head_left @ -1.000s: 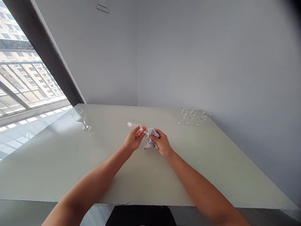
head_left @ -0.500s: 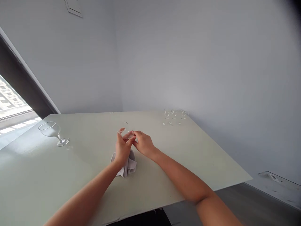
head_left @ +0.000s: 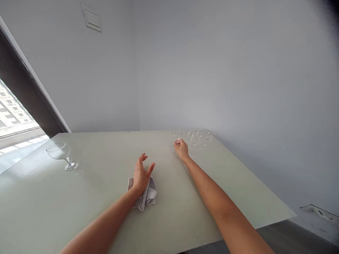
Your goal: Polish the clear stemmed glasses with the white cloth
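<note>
My right hand (head_left: 182, 149) is closed around the stem of a clear glass goblet (head_left: 177, 134), its bowl upright above my fingers. This goblet is just left of a group of several stemmed glasses (head_left: 199, 134) at the table's far right. My left hand (head_left: 142, 173) holds nothing, its fingers spread and thumb out, above a crumpled grey cloth (head_left: 150, 196) that it partly hides. Off to the left, another glass goblet (head_left: 59, 151) stands by itself on the table.
The pale glossy table (head_left: 100, 197) meets the grey wall (head_left: 225, 70) at the back and right. A window (head_left: 16, 113) with a dark frame is at the left. On the wall are a switch plate (head_left: 92, 18) and, low at right, a socket panel (head_left: 320, 213).
My right hand has carried the goblet away from my left hand, rightward and farther back, towards the group of glasses. My left hand has let go of it and spread its fingers.
</note>
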A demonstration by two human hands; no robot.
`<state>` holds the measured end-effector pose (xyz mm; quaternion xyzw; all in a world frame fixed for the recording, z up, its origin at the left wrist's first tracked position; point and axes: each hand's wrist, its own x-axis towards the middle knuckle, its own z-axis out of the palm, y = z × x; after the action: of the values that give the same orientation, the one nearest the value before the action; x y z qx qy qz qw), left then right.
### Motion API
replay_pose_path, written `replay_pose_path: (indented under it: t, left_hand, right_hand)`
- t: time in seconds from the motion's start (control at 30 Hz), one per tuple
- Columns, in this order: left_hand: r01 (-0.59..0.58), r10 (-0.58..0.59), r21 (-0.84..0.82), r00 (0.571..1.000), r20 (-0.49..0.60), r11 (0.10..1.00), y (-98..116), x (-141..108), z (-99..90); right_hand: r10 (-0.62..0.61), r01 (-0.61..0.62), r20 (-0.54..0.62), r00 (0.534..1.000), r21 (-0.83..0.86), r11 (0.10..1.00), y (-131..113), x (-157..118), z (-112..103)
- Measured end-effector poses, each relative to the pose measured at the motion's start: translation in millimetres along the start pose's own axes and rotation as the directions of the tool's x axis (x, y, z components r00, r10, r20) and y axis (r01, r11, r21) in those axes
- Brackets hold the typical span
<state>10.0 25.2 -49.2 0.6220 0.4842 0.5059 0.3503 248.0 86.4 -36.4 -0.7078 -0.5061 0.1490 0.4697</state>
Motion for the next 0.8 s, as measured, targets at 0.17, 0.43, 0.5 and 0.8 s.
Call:
replay_pose_path:
  t: [0.17,0.43,0.5,0.8]
  left_hand:
    - [0.118,-0.118,-0.033,0.993,-0.021,0.993,-10,6,-1.0]
    - [0.104,-0.104,-0.022,0.995,0.014,0.994,-17,8,0.2]
    - [0.108,-0.108,-0.053,0.994,0.005,0.993,-18,8,0.8]
    - [0.005,-0.123,-0.354,0.942,-0.311,0.935,20,20,-27.6]
  right_hand:
    - [0.046,-0.044,-0.06,0.997,0.032,0.999,24,17,4]
    - [0.052,-0.047,-0.103,0.993,0.053,0.998,42,33,10]
    - [0.055,-0.051,-0.112,0.992,0.039,0.998,43,31,8]
    - [-0.066,0.062,-0.097,0.993,-0.046,0.997,33,-27,-18]
